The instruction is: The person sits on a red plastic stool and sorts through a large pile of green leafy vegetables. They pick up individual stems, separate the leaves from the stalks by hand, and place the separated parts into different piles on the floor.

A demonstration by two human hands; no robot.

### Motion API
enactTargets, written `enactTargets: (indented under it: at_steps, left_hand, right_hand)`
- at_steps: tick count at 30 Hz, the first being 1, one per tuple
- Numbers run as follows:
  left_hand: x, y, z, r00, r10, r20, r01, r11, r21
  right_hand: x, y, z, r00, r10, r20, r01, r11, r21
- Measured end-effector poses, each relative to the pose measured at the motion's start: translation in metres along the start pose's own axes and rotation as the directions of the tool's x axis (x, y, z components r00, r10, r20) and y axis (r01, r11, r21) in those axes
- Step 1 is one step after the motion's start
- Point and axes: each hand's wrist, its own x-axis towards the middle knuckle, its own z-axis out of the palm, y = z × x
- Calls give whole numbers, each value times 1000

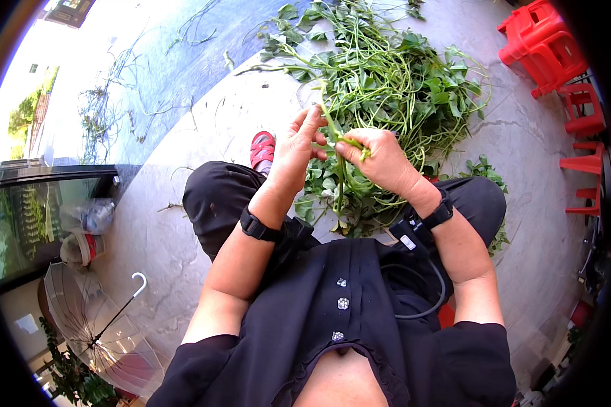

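A large heap of green leafy vines (pixel 397 76) lies on the concrete floor beyond my knees. Above its near left edge, my right hand (pixel 369 150) is closed on several green stems (pixel 342 163) that hang down from the fingers. One pale green stem rises from that grip past my left hand (pixel 305 137). My left hand's thumb and index finger are close to this stem, with the other fingers spread; whether they touch or pinch it is not clear.
Red plastic stools (pixel 545 48) stand at the right. An open clear umbrella (pixel 96 325) lies at the lower left, near a plastic bag of bottles (pixel 94 216). Thin stripped vines (pixel 99 109) are scattered at the upper left. A red sandal (pixel 262 147) is on my foot.
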Motion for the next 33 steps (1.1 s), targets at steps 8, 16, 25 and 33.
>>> enactTargets:
  at_steps: [8,16,25,33]
  left_hand:
    - [-7,-21,11,936,250,247,-351,656,668]
    - [-11,-7,15,864,445,235,-449,471,759]
    - [-4,-17,-1,950,305,71,-280,722,633]
    - [-6,-13,6,998,27,59,-34,992,118]
  right_hand:
    - [10,9,-15,965,175,-194,-162,983,80]
    - [18,11,-50,945,274,176,-302,940,157]
    - [24,23,-114,833,38,-552,-364,789,-495]
    - [8,20,-11,998,57,-33,-63,967,-245]
